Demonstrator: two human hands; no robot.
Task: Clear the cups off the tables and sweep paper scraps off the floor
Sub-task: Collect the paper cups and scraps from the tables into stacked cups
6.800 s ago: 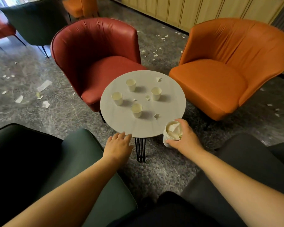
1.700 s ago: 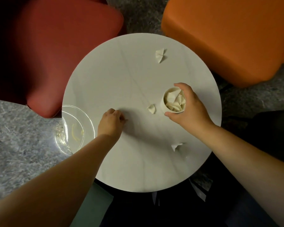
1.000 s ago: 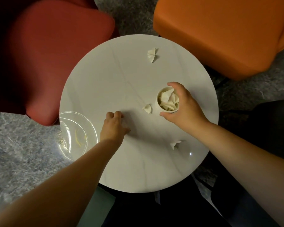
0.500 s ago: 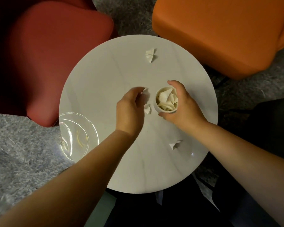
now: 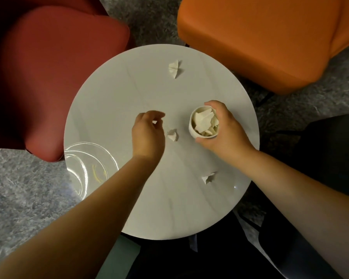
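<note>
A white paper cup (image 5: pixel 204 123) stuffed with paper scraps stands on the round pale table (image 5: pixel 109 97), right of centre. My right hand (image 5: pixel 226 135) grips the cup from its right side. My left hand (image 5: pixel 149 131) hovers over the middle of the table with its fingers curled. A small white scrap (image 5: pixel 154 122) shows pinched between its thumb and fingers. Three loose scraps lie on the table: a far scrap (image 5: pixel 174 68), a middle scrap (image 5: pixel 172 134) between my hands, and a near scrap (image 5: pixel 208 177) by my right forearm.
A red armchair (image 5: pixel 58 77) crowds the table's left side, and an orange armchair (image 5: pixel 260 37) stands at the far right. A dark chair (image 5: pixel 330 158) is at the right. The grey floor (image 5: pixel 18 188) shows at the left, with a round glare patch (image 5: pixel 85 168).
My left hand picked up a small scrap, went toward the cup, and has now drawn back left. The table's other cups, seen seconds ago, are gone. My right hand still holds the cup.
</note>
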